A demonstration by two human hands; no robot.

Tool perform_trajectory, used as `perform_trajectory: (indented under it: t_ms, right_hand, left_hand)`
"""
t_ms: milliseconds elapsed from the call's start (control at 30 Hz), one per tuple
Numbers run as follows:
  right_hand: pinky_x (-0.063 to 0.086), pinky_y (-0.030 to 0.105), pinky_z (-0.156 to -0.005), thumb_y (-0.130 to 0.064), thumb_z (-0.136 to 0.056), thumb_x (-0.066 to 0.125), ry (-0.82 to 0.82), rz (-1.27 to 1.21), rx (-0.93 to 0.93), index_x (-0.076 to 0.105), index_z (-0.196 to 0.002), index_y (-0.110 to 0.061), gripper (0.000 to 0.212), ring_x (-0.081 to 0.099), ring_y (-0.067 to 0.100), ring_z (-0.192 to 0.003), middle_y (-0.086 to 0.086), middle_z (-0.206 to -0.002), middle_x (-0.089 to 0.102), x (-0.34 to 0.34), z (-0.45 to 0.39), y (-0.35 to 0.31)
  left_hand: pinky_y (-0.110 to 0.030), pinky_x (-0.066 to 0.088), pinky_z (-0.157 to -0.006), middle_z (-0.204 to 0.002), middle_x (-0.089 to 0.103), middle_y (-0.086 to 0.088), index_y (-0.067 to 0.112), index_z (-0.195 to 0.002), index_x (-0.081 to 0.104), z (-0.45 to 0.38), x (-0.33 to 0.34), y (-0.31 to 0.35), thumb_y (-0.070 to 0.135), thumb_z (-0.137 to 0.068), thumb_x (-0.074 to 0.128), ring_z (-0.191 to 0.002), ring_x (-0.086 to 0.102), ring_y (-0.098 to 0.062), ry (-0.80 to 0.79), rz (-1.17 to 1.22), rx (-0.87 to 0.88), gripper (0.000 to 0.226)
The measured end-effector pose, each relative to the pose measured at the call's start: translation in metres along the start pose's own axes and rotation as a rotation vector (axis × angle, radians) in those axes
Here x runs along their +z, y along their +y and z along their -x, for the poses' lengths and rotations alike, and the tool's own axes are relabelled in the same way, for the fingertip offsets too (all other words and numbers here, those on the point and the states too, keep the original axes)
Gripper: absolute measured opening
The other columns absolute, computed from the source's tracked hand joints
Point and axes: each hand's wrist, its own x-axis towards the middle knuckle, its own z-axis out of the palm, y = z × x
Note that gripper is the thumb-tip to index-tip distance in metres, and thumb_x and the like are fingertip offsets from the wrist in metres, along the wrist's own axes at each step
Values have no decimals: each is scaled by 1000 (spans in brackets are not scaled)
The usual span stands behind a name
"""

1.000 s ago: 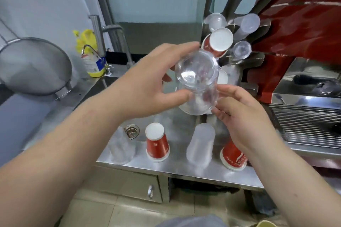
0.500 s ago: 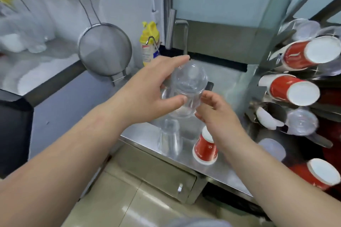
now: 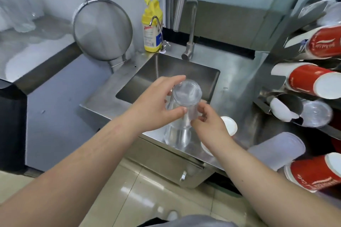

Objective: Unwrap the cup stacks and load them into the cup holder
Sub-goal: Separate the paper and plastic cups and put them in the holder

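The clear cup stack [image 3: 181, 105] is held in the air above the front edge of the steel worktop [image 3: 238, 72], near the corner of the sink [image 3: 177, 72], with its closed bottom turned up toward the camera. The left hand [image 3: 156, 107] is closed around the upper part, the fingers over the far side and the thumb on the near side, probably to keep the stack steady. The right hand [image 3: 208, 121] pinches with its fingertips at the side of the stack lower down; I think it pulls at a thin wrapper there, but the film is too transparent to tell. So the step looks like unwrapping, not yet loading.

Directly below the held stack another clear cup stack [image 3: 177, 136] stands upside down on the worktop, and just beside it, partly hidden by the right wrist, is a red paper cup stack [image 3: 229, 125] with a white bottom. More to the right lie a frosted cup stack [image 3: 276, 149] and another red stack [image 3: 311, 175], probably waiting for their turn.

The cup holder [image 3: 284, 105] is at the right edge, well apart from the hands. Its tubes are tilted, so cups can be pulled out from the front; some already have red paper cups [image 3: 310, 81] and clear cups [image 3: 316, 114] in them.

A strainer [image 3: 102, 29] hangs at the left, and a yellow bottle [image 3: 152, 26] stands behind the sink.
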Motion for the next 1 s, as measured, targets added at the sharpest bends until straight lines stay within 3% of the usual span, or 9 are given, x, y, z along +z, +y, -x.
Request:
perform_trajectory:
  t_ms: [167,300,433,533,700,1000]
  right_hand:
    - [41,23,-82,-15,-85,56,17,38,78,51,-123,-37,44,57,11,-98,-7,-119,58,8,-5,13]
    - [44,27,-93,-17,-84,59,16,75,109,50,-128,-32,47,57,14,-109,-3,-126,56,18,-10,24]
    - [43,27,-92,-19,-82,59,-23,87,144,49,-129,-32,49,56,15,-110,-1,-125,57,24,-12,35]
    - [46,36,-99,-18,-81,58,-30,82,158,49,-127,-34,50,56,14,-114,-3,-126,58,28,-15,44]
    - [51,43,-94,-20,-76,58,-24,85,178,51,-123,-37,50,60,16,-109,-4,-121,61,36,-20,56]
    - [50,42,-94,-18,-81,58,-31,103,197,49,-127,-33,49,59,19,-110,-3,-125,58,41,-22,66]
  left_hand:
    - [-18,43,-93,-128,46,9,33,-145,39,1,18,-21,33,-80,76,-101,51,4,-15,39,-63,75]
    - [-19,41,-96,-124,45,9,29,-146,38,3,32,-34,30,-80,75,-103,51,-3,-32,65,-100,75]
    - [-16,42,-94,-121,46,7,27,-146,39,6,42,-44,25,-81,76,-103,51,-6,-55,87,-112,75]
    - [-17,42,-96,-126,46,7,27,-146,38,7,49,-51,26,-81,76,-107,52,-9,-78,82,-133,76]
    - [-27,45,-100,-129,46,8,31,-146,37,8,60,-62,28,-80,75,-110,52,-10,-109,87,-162,76]
    - [-29,46,-100,-133,47,8,31,-146,38,11,72,-74,30,-80,74,-110,50,-5,-118,100,-188,75]
